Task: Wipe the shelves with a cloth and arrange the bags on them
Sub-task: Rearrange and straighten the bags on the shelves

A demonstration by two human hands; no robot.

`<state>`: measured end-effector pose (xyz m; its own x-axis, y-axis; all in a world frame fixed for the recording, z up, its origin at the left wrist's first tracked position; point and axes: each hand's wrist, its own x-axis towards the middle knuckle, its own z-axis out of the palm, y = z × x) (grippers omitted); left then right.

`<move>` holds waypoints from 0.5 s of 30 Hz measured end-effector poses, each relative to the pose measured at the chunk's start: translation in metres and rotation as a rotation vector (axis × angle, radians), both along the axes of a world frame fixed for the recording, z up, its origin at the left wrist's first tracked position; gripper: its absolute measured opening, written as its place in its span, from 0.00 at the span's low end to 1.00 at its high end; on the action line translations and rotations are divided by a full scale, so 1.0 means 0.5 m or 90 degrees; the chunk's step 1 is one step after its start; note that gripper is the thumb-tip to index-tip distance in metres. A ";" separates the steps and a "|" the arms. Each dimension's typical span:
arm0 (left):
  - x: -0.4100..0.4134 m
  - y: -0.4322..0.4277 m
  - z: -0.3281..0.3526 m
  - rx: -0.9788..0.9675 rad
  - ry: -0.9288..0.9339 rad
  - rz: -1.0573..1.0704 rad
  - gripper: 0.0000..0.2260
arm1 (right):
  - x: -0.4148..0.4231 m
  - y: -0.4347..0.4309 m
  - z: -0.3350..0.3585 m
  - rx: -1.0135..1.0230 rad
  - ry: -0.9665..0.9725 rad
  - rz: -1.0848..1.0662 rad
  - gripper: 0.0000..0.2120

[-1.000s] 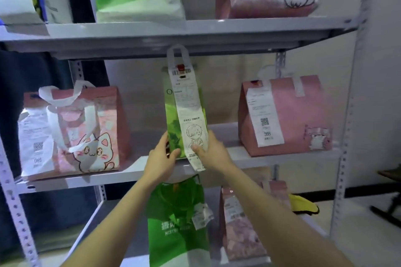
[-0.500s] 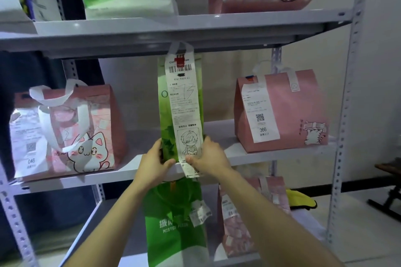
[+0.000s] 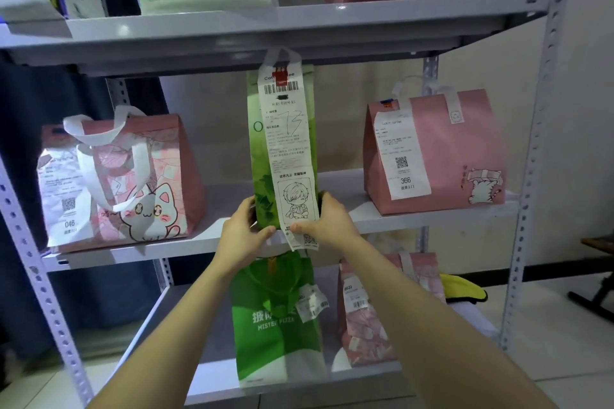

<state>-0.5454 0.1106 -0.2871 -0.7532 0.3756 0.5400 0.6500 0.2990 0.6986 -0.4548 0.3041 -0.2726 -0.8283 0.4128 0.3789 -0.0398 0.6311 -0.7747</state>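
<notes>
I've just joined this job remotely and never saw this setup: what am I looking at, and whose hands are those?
No machine here: a person wears one camera on the head, looking forward and down, so both arms are theirs. The left hand and right hand grip the bottom of a tall green bag from either side at the front of the middle shelf. A long receipt hangs down its front. A pink cat bag stands to its left, a pink bag to its right. Below stand a green pizza bag and a patterned pink bag, with a yellow cloth further right.

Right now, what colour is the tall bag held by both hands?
The tall bag is green; the head view shows it best.
</notes>
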 end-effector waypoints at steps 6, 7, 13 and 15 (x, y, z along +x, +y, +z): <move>0.016 -0.006 0.001 0.004 -0.003 -0.013 0.32 | 0.026 -0.011 -0.006 -0.020 0.026 -0.004 0.30; 0.019 -0.011 0.002 0.009 0.000 -0.014 0.33 | 0.032 -0.016 -0.010 -0.024 0.042 -0.009 0.30; 0.047 -0.079 -0.025 0.087 0.075 0.018 0.25 | 0.103 -0.063 -0.102 -0.080 0.299 -0.094 0.11; 0.055 -0.117 -0.064 0.105 0.122 0.052 0.18 | 0.116 -0.078 -0.172 -0.085 0.314 -0.098 0.05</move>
<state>-0.5177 0.0523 -0.3189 -0.6554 0.2122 0.7248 0.7535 0.2483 0.6087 -0.3970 0.2650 -0.3585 -0.4907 0.5875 0.6435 -0.3343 0.5550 -0.7617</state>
